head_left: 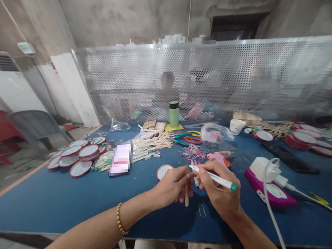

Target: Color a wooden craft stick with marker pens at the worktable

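Observation:
Between its thumb and fingers my left hand (172, 187) grips a flat wooden craft stick (187, 197), which stands nearly upright. My right hand (224, 194) holds a white marker pen (217, 179) with a green end cap, its tip beside the upper part of the stick. Just behind my left hand lies a round white disc with a red rim (164, 171), partly covered by the hand. A loose rubber band (202, 210) rests on the table below the hands. Past my fingers are a pink glue gun (219, 157) and a heap of colourful thin strips (192, 151).
Red-rimmed discs (80, 168) are heaped at left, beside a lit phone (120, 159) and wooden sticks (156, 143). Pliers (192, 138), a green bottle (174, 114) and a paper cup (237, 126) stand farther back. A purple power strip (269, 189) with cables sits right. People sit behind a perforated metal screen (140, 66).

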Demonstrator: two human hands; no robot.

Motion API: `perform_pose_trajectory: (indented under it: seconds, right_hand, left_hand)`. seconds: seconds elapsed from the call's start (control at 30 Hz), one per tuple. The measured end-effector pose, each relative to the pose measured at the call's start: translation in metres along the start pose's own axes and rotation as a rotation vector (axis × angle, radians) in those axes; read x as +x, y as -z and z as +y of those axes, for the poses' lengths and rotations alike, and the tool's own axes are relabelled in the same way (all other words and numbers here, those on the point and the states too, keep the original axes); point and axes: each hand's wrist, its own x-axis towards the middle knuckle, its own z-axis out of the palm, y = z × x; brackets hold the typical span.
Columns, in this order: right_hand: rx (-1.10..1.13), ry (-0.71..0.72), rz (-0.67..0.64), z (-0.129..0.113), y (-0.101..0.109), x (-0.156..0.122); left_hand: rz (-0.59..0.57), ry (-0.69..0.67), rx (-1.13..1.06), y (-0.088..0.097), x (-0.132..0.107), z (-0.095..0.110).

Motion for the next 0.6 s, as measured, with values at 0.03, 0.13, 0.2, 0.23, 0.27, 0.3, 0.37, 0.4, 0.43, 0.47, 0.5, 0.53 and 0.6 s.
perform_pose_trajectory:
  seconds: [0.03, 0.13, 0.2, 0.23, 0.27, 0.3, 0.37, 0.4, 0.43, 0.47, 0.5, 0.53, 0.6]
  right_hand:
    - [-0.004, 0.001, -0.001, 0.0000, 0.0001, 0.0000]
    - [-0.009, 0.000, -0.003, 0.0004, 0.0000, 0.0002]
    - [-0.004, 0.002, -0.002, 0.0007, -0.0002, 0.0006]
    - [-0.002, 0.001, -0.002, 0.0008, -0.0004, 0.0007]
    - [0.001, 0.003, -0.003, 0.0008, -0.0005, 0.0008]
    - [0.005, 0.003, -0.005, 0.0008, -0.0006, 0.0007]
    - [0.013, -0.001, -0.002, 0.0009, -0.0006, 0.0002]
    - [0.019, -0.005, 0.002, 0.0010, -0.0006, -0.0001]
    - [0.025, -0.008, 0.004, 0.0011, -0.0005, -0.0005]
    - [0.027, -0.009, 0.008, 0.0012, -0.0004, -0.0008]
    - [0.026, -0.010, 0.009, 0.0012, -0.0003, -0.0009]
    - [0.023, -0.008, 0.007, 0.0012, -0.0002, -0.0008]
    - [0.015, -0.004, 0.000, 0.0009, -0.0003, -0.0002]
  left_hand:
    - [-0.001, -0.001, 0.004, 0.0000, -0.0001, 0.0001]
    - [0.003, 0.004, 0.010, -0.0001, -0.0004, 0.0000]
    - [0.006, 0.007, 0.018, -0.0001, -0.0006, -0.0003]
    - [0.006, 0.005, 0.023, -0.0001, -0.0006, -0.0005]
    - [0.006, 0.003, 0.028, -0.0001, -0.0006, -0.0007]
    - [0.005, 0.002, 0.030, -0.0001, -0.0006, -0.0008]
    - [0.004, 0.000, 0.027, -0.0002, -0.0004, -0.0009]
    - [0.003, -0.001, 0.024, -0.0002, -0.0004, -0.0009]
    - [0.002, -0.003, 0.023, -0.0002, -0.0003, -0.0008]
    - [0.003, -0.006, 0.024, -0.0002, -0.0004, -0.0007]
    - [0.003, -0.010, 0.027, -0.0001, -0.0004, -0.0006]
    - [0.003, -0.013, 0.032, -0.0001, -0.0005, -0.0005]
    - [0.002, -0.014, 0.038, 0.0000, -0.0007, -0.0004]
